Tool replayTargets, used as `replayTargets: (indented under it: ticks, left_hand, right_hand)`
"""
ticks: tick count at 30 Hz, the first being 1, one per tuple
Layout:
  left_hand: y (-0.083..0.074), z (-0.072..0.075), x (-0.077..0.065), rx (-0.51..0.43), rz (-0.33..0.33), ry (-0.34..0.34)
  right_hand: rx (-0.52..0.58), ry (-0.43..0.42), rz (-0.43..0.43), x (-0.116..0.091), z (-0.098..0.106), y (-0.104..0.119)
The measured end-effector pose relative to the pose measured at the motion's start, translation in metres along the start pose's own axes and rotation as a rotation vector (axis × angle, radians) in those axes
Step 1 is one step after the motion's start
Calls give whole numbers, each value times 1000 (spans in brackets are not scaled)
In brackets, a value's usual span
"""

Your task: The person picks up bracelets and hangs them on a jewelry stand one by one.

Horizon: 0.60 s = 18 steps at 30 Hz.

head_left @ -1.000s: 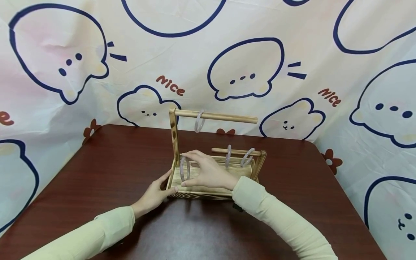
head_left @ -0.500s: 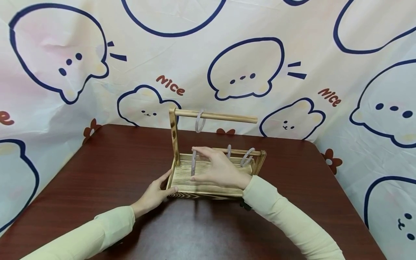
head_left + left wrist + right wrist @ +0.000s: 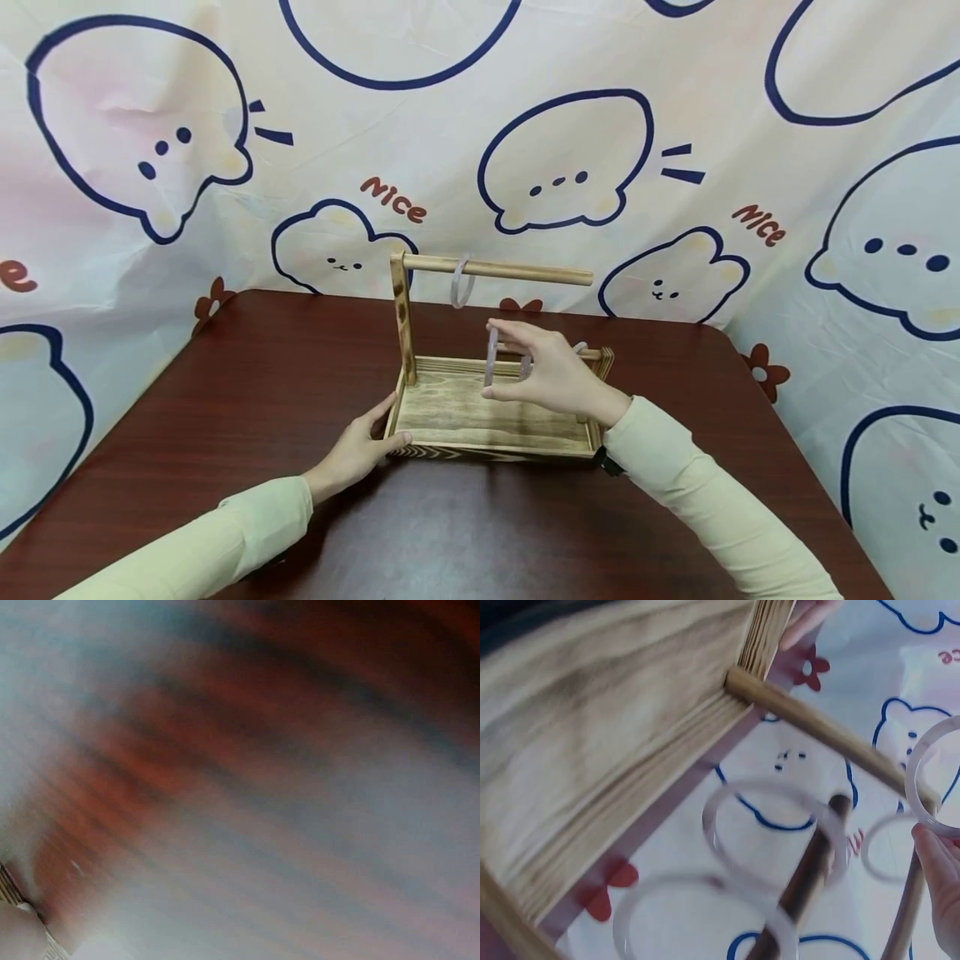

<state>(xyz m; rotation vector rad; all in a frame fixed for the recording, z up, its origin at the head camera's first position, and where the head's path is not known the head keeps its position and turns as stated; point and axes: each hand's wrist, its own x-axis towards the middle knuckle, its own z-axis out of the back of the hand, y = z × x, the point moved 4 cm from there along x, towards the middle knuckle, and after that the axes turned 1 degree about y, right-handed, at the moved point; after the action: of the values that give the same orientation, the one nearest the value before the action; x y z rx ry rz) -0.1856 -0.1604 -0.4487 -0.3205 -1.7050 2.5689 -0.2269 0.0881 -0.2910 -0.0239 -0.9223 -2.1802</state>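
Note:
In the head view my right hand (image 3: 558, 375) pinches a pale translucent bangle (image 3: 491, 358) between thumb and fingertips, upright above the tray of a wooden bangle stand (image 3: 450, 417). The held bangle's edge faces left of the lower rod's free end. Two more bangles hang on that lower rod (image 3: 592, 354); the nearer-left one (image 3: 526, 365) shows through the gap in my hand. Another bangle (image 3: 457, 287) hangs on the upper rod (image 3: 532, 272). My left hand (image 3: 356, 448) grips the stand's front left corner, thumb over the rim.
The stand sits on a dark red-brown table (image 3: 285, 375). A left post (image 3: 402, 321) carries the upper rod, and a shorter right post holds the lower one. Behind the table hangs a cartoon-printed cloth (image 3: 442, 158). The left wrist view is mostly blurred tabletop (image 3: 247, 787).
My right hand has carried the bangle rightward and slightly up, from the tray's left side toward the lower rod, and the bangle has turned more edge-on. My left hand has stayed at the corner.

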Motion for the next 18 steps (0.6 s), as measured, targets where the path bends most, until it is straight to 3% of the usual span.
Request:
replayTargets:
  ticks: [10,18]
  left_hand:
    - [-4,1,-3,-11,-24,5]
    - [-1,0,-2,-17,-23,8]
  right_hand:
    - [11,-99,-45,-7,44,-13]
    - [-30,-130,-162,-21,67,-29]
